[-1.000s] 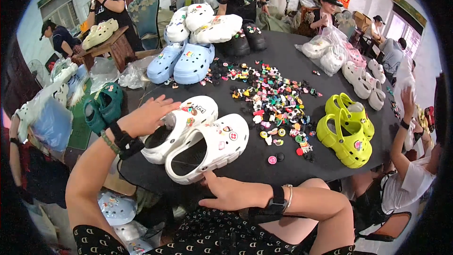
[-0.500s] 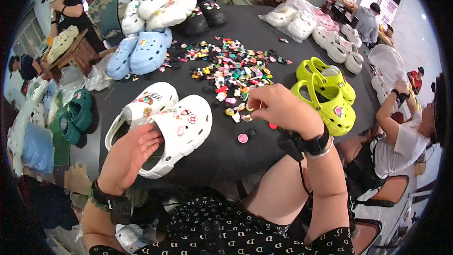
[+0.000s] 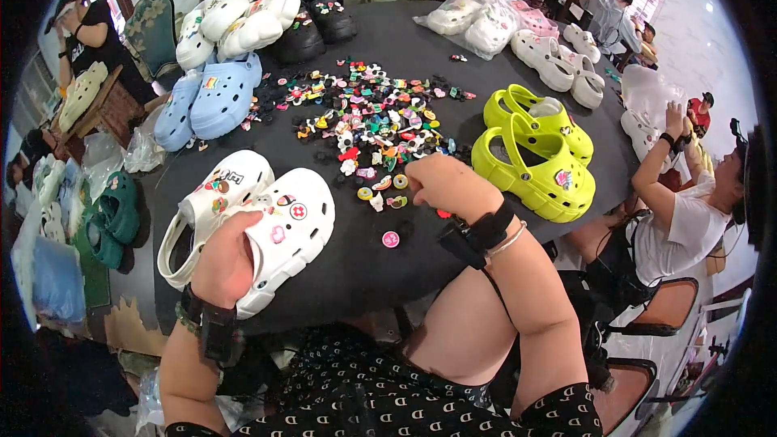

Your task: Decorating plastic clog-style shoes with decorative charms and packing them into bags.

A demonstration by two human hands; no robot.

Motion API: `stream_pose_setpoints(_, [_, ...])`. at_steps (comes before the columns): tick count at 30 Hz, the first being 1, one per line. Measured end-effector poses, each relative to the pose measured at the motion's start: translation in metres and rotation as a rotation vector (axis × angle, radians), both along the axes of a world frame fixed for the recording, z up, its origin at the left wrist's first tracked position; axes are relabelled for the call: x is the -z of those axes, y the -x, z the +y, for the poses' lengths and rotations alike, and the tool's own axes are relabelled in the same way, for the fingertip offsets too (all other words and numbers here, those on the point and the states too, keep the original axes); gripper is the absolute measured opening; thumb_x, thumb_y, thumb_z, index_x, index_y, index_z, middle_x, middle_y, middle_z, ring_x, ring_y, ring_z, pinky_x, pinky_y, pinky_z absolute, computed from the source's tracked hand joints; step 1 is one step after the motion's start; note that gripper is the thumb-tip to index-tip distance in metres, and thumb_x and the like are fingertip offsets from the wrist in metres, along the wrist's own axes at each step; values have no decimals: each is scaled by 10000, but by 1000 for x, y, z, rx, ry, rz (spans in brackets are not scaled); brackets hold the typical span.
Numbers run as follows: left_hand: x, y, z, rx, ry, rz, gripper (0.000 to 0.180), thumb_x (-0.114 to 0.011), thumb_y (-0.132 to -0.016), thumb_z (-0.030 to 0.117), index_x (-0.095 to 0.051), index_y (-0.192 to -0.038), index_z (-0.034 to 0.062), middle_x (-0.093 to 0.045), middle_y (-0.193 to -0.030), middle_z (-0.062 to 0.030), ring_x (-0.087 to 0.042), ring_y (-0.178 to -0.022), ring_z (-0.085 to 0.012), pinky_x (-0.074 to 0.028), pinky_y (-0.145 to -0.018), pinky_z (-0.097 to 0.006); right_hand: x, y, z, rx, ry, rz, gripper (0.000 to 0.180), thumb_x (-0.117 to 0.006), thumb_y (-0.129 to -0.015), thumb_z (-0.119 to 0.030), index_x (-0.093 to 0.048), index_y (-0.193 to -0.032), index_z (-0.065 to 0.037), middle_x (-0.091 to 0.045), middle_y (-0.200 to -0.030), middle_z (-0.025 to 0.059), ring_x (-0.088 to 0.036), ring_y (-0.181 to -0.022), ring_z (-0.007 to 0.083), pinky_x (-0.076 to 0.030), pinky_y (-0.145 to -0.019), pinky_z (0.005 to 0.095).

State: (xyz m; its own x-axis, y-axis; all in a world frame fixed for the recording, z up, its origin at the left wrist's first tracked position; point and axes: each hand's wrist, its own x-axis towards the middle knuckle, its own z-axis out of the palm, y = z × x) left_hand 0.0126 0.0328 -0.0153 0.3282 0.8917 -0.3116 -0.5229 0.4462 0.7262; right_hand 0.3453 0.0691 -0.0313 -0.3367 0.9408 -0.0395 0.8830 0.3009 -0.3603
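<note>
My left hand (image 3: 224, 265) is closed on the near white clog (image 3: 295, 222), its thumb on the upper by the foot opening and its fingers hidden inside. Pink heart and round red-and-white charms decorate that clog. Its mate, another white clog (image 3: 236, 174), rests just behind and to the left, also carrying charms. My right hand (image 3: 453, 184) hovers over the table at the near edge of a spread of small colourful shoe charms (image 3: 368, 117). Its fingers are curled together and point left; whatever they hold is hidden. A round pink charm (image 3: 390, 239) lies alone nearer me.
Lime-green clogs (image 3: 538, 166) stand right of my right hand. Light-blue clogs (image 3: 222, 97), white clogs (image 3: 243, 20) and black clogs (image 3: 328, 20) line the far left. Bagged white clogs (image 3: 473, 20) sit at the back. A co-worker (image 3: 680, 210) sits at the right.
My left hand has gone from flat beside the near white clog to gripping it. The right hand's fingers have curled in more. A small dark piece beside the pink charm no longer shows.
</note>
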Motion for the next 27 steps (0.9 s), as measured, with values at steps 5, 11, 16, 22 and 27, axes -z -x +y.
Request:
stream_pose_setpoints(5, [4,-2,-4,-32,18,-71,534,-449,-835,-44,-393,-1366,-54,-530,-1310,-233,-577,-1168,-375,-480,-1010,-511,11,-11,8,52,-88,69,195,-766,-694,-95,-614,-786,-15,-640,-757,137,-631,-757,322,-488,-661,408])
stream_pose_setpoints(11, [6,-14,-27,-156,-128,63,592,-444,-817,-79,-332,-1399,-64,-501,-1337,-227,-556,-1200,-362,-471,-1022,-502,17,0,13,-20,-180,231,202,-748,-727,-79,-596,-836,-4,-626,-780,135,-619,-770,330,-487,-688,408])
stream_pose_setpoints(16, [8,-17,-37,-129,-179,119,597,-449,-824,-94,-318,-1406,-79,-501,-1345,-201,-550,-1218,-304,-473,-1016,-426,24,19,17,-72,-328,285,252,-743,-750,-93,-632,-967,-31,-577,-945,142,-606,-872,329,-494,-773,409])
stream_pose_setpoints(22, [7,-18,-37,-122,-169,116,580,-474,-830,-89,-343,-1395,-77,-514,-1332,-188,-555,-1210,-289,-470,-1013,-412,43,22,24,-81,-285,165,226,-720,-806,-181,-669,-988,-59,-570,-969,127,-605,-893,315,-511,-787,412])
stream_pose_setpoints(27, [13,-18,-37,-123,-176,128,570,-480,-837,-84,-348,-1391,-73,-518,-1328,-181,-555,-1208,-279,-466,-1018,-409,42,23,28,-90,-261,24,186,-711,-808,-219,-661,-869,-50,-566,-949,107,-608,-881,309,-521,-748,421])
